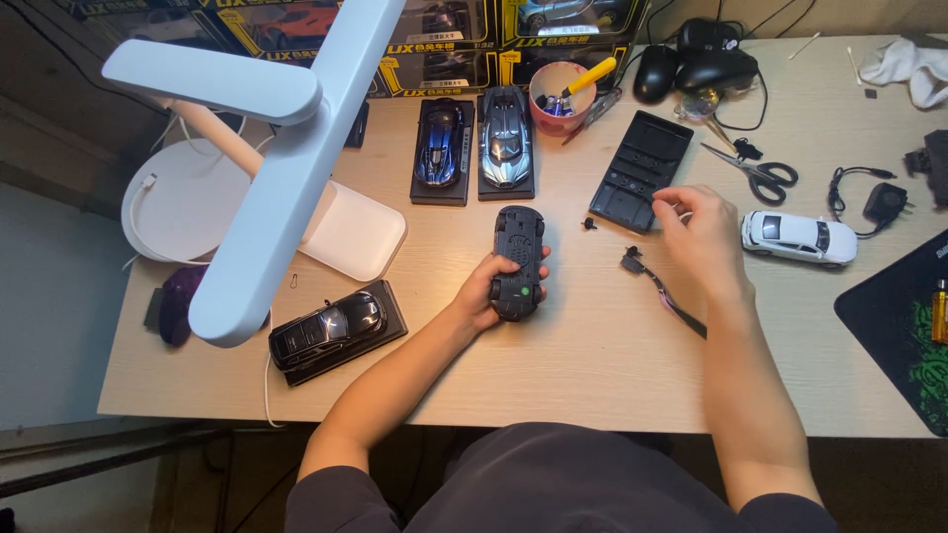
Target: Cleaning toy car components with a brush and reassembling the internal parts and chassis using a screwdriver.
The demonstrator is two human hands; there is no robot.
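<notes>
My left hand [491, 289] grips the near end of a dark toy car [517, 259] that lies upside down on the wooden desk [592, 365]. My right hand [696, 232] hovers to its right with the fingers pinched together near the corner of a black display base [640, 168]; I cannot tell whether something small is between the fingertips. A tiny black part [590, 223] and a short black cable piece [660, 288] lie on the desk between the hands.
A white desk lamp [267, 168] overhangs the left side. Blue [440, 148], silver [505, 140] and black [331, 329] model cars stand on bases. A pink cup [559, 97] with tools, scissors [758, 173], a white toy car [800, 237], mice [696, 61] and a dark mat [904, 326] surround the work.
</notes>
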